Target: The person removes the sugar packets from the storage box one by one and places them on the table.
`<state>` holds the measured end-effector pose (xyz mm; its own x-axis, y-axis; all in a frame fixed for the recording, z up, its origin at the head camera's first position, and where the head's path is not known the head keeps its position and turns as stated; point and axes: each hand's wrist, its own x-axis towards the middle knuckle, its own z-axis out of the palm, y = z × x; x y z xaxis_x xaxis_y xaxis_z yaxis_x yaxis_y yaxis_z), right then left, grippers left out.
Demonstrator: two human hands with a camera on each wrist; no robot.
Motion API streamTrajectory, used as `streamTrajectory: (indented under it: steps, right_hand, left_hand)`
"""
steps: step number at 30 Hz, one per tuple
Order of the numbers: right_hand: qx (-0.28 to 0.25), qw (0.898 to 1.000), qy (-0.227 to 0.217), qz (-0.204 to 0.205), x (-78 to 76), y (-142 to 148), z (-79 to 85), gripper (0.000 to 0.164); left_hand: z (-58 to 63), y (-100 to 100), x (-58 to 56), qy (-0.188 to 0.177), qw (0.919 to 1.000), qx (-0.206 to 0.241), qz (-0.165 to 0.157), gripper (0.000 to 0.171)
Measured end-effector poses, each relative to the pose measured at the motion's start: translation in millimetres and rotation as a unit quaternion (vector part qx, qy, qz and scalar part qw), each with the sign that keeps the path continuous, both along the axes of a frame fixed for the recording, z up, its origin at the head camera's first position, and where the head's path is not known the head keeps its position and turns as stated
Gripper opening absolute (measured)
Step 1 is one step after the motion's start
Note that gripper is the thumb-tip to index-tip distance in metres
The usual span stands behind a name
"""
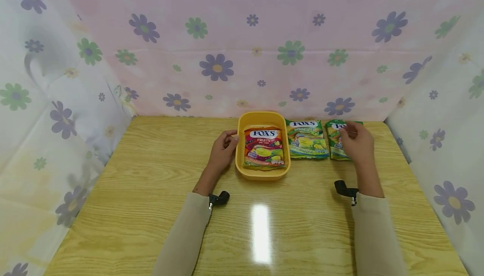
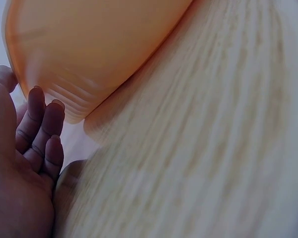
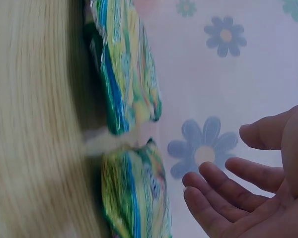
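The right hand [image 1: 358, 143] is hovering over the green Fox's candy packet [image 1: 334, 143] at the right end of the row, its fingers spreading apart and, in the right wrist view, standing clear of the wrapper. The packet is lying flat on the desk [image 1: 302, 230], with the Spring Tea packet [image 1: 308, 141] lying between it and the yellow tub [image 1: 261, 176]. The left hand [image 1: 222, 152] is touching the tub's left side with loosely bent fingers, not wrapping round it. The Fruits packet [image 1: 264, 148] is resting inside.

The green packet is looking light and pliable, its glossy film probably sliding under dry fingertips and its loose filling likely shifting. A thumb-and-finger pinch across the plump middle should be holding better than one on the thin ends. The tub is seeming light but stiff, its rim offering the surest grip.
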<state>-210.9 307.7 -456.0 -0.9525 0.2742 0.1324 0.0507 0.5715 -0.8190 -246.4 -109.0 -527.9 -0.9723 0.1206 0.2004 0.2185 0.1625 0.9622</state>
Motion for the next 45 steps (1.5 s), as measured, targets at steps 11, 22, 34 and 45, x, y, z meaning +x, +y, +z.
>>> streamTrajectory:
  steps: [11, 22, 34, 45]
  right_hand:
    - [-0.007, 0.997, 0.005, 0.070, -6.9, -32, 4.5, 0.053]
    - [-0.008, 0.993, 0.007, 0.121, -6.2, -62, 14.7, 0.050]
    - [-0.012, 0.987, 0.017, 0.157, -5.6, -95, 28.9, 0.042]
    - [-0.033, 0.981, 0.015, 0.189, -8.8, -129, 32.0, 0.041]
  left_hand:
    - [0.1, 0, -0.6, 0.001, 1.0000, -0.001, 0.001, 0.035]
    - [3.8, -1, 0.4, -0.009, 0.9999, -0.004, 0.008, 0.038]
    - [3.7, 0, 0.4, -0.007, 0.9999, -0.011, 0.003, 0.037]
    - [3.5, 0, 0.2, -0.002, 1.0000, -0.005, 0.004, 0.036]
